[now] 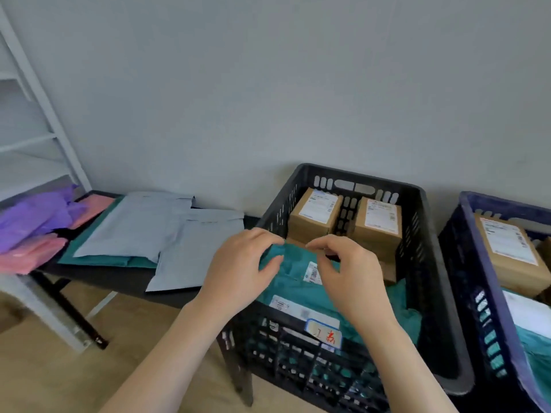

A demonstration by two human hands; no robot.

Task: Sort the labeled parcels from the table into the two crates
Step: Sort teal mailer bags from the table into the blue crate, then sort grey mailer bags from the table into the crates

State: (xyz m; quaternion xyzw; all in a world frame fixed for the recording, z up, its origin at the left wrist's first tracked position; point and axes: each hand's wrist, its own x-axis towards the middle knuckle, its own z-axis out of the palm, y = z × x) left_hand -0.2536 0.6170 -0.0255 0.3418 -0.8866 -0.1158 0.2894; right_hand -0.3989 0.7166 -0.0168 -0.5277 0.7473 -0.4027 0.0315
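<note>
My left hand (238, 263) and my right hand (351, 269) are both over the black crate (429, 263). A teal parcel (295, 281) with a white label lies on top of the crate's load. My left thumb and fingers pinch its far left corner. My right hand hovers with curled fingers at the parcel's far edge; whether it grips the edge is unclear. Two brown labeled boxes (346, 222) stand at the back of this crate. The blue crate (474, 263) on the right holds another labeled box (512, 251) and teal parcels.
On the dark table (119, 278) to the left lie grey mailers (167, 231), a teal parcel under them, pink parcels (26, 254) and a purple bag (35, 216). A white shelf frame (38, 120) stands at far left. The wall runs right behind the crates.
</note>
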